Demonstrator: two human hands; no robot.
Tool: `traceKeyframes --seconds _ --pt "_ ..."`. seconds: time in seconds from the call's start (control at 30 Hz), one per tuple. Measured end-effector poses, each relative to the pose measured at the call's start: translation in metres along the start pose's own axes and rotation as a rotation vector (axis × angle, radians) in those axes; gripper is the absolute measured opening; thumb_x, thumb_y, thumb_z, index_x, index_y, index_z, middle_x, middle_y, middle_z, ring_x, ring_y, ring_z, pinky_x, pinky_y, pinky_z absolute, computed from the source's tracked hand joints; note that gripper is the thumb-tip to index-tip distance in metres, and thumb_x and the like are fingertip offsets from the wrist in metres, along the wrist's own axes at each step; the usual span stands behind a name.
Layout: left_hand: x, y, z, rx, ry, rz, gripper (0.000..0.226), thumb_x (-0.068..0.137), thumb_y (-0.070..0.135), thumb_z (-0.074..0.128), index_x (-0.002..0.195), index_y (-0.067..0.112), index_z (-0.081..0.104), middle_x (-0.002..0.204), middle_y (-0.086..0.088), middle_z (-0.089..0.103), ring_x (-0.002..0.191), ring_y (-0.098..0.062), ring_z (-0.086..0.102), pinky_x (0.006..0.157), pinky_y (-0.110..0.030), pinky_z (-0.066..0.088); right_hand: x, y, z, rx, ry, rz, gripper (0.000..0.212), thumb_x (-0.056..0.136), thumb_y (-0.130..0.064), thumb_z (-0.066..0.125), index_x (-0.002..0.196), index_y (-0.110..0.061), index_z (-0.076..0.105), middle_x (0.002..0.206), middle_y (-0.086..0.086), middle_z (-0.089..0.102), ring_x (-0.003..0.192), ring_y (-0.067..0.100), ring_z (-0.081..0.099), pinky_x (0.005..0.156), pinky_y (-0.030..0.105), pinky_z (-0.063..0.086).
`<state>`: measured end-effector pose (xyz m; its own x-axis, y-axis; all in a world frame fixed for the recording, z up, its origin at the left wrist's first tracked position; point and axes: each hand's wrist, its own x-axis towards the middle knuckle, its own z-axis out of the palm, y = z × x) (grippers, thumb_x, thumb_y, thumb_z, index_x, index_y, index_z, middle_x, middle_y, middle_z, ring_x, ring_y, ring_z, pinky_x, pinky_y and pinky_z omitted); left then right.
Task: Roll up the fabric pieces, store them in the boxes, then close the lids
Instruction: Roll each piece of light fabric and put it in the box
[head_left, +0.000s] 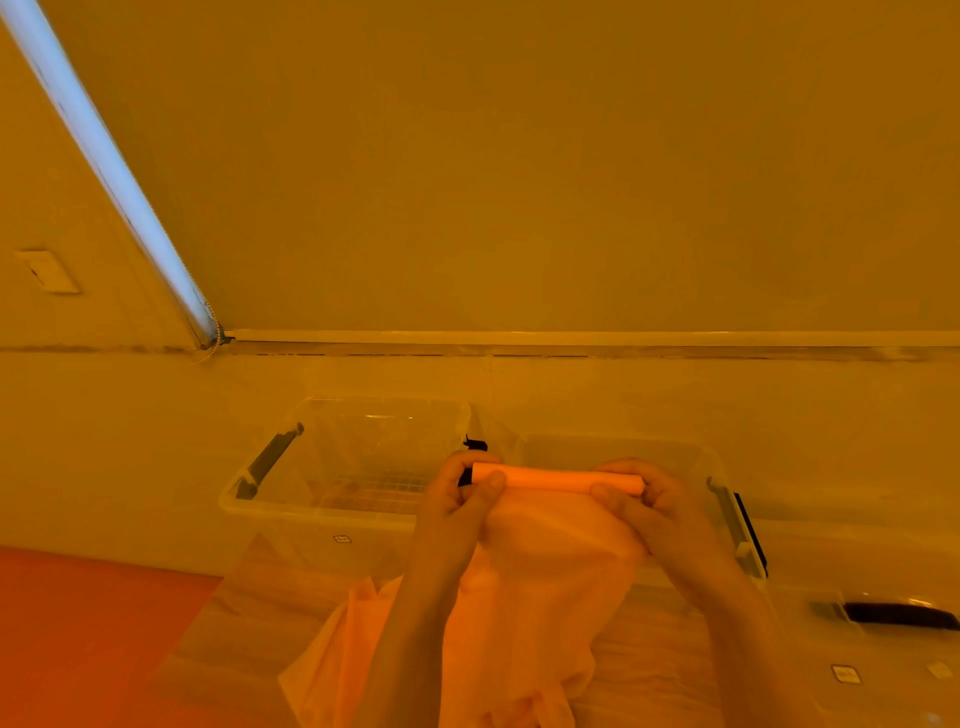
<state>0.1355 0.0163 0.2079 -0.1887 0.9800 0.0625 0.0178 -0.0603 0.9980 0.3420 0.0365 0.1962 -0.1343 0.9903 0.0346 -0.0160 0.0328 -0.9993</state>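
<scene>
Rolling is under way: your left hand (465, 496) and right hand (631, 493) are pinching the tight roll atop the thin peach fabric piece (540, 582), raised before two clear plastic boxes (332, 467). Next, I judge, keep winding evenly.

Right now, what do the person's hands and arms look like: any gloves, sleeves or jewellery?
Both the left hand and right hand are bare, with no gloves. The forearms show no sleeves down to the frame's bottom edge. No rings, watch or markings are visible in the dim orange light.
</scene>
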Motion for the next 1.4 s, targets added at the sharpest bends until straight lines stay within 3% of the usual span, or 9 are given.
traceKeyframes --seconds 0.1,0.27,0.53,0.73,0.87,1.07,1.23,1.3,1.4 --pt "0.0 0.0 -0.001 -0.004 0.006 0.003 0.012 0.092 0.017 0.06 0.096 0.026 0.065 0.071 -0.006 0.059 0.062 -0.015 0.057 0.054 -0.029 0.046 -0.001 -0.001 0.003 0.042 -0.02 -0.001 0.021 0.08 -0.024 0.067 0.1 -0.02 0.068 0.084 0.003 0.07 0.071 0.017 0.063 0.055 0.031 0.049" --pt "0.0 0.002 -0.001 0.051 0.075 0.018 0.012 0.093 0.028 0.057 0.086 0.021 0.063 0.063 0.006 0.049 0.055 -0.007 0.043 0.05 -0.022 0.033 0.001 -0.003 0.01 0.089 0.054 0.021 0.027 0.071 -0.04 0.064 0.089 -0.022 0.071 0.071 -0.007 0.064 0.06 0.003 0.057 0.048 0.022 0.045" --pt "0.0 0.003 0.0 0.003 0.029 -0.013 0.017 0.092 0.021 0.06 0.106 0.023 0.067 0.086 -0.003 0.067 0.071 -0.014 0.065 0.06 -0.027 0.053 0.004 -0.001 0.005 0.128 0.055 0.0 0.016 0.085 -0.014 0.065 0.1 -0.018 0.069 0.086 0.002 0.073 0.077 0.014 0.069 0.064 0.027 0.055" --pt "-0.001 0.002 0.001 0.031 0.028 0.025 0.009 0.091 0.032 0.06 0.093 0.032 0.069 0.091 -0.016 0.066 0.075 -0.026 0.06 0.061 -0.037 0.048 -0.001 -0.006 0.005 0.079 -0.001 -0.002 0.023 0.081 -0.032 0.06 0.101 -0.021 0.065 0.086 -0.003 0.072 0.075 0.014 0.069 0.057 0.025 0.052" --pt "-0.001 0.005 0.001 0.006 0.021 0.016 0.014 0.092 0.021 0.059 0.097 0.03 0.069 0.087 -0.01 0.066 0.073 -0.022 0.06 0.061 -0.034 0.048 -0.003 -0.006 0.004 0.132 -0.009 0.018 0.016 0.086 -0.021 0.062 0.102 -0.024 0.065 0.083 -0.003 0.071 0.067 0.014 0.068 0.05 0.025 0.051" --pt "-0.002 0.007 0.003 0.024 0.056 0.027 0.018 0.095 0.026 0.055 0.083 0.028 0.069 0.074 0.014 0.064 0.066 -0.004 0.051 0.059 -0.024 0.038 0.001 -0.005 0.01 0.075 0.102 -0.054 0.005 0.084 -0.027 0.064 0.086 -0.024 0.068 0.065 -0.007 0.062 0.049 0.003 0.055 0.04 0.017 0.039" --pt "0.002 0.006 0.0 0.02 0.042 0.001 0.021 0.094 0.018 0.056 0.112 0.026 0.063 0.093 0.0 0.064 0.077 -0.011 0.061 0.059 -0.019 0.048 0.002 -0.002 0.01 0.185 0.044 -0.01 0.03 0.074 -0.027 0.067 0.104 -0.024 0.067 0.085 0.0 0.073 0.072 0.013 0.067 0.058 0.025 0.052" --pt "0.003 0.005 -0.001 -0.013 0.014 -0.025 0.019 0.094 0.018 0.056 0.107 0.027 0.067 0.1 -0.004 0.068 0.088 -0.02 0.064 0.068 -0.029 0.051 0.002 -0.002 0.007 0.201 -0.006 -0.013 0.028 0.075 -0.025 0.064 0.102 -0.019 0.068 0.088 0.003 0.074 0.076 0.015 0.069 0.06 0.023 0.053" --pt "0.002 0.004 -0.001 -0.017 0.014 -0.043 0.018 0.094 0.019 0.056 0.096 0.03 0.071 0.089 -0.003 0.068 0.082 -0.023 0.063 0.066 -0.034 0.051 0.0 -0.004 0.004 0.184 -0.036 -0.003 0.024 0.08 -0.025 0.061 0.101 -0.019 0.069 0.092 0.004 0.074 0.079 0.016 0.071 0.058 0.024 0.054"
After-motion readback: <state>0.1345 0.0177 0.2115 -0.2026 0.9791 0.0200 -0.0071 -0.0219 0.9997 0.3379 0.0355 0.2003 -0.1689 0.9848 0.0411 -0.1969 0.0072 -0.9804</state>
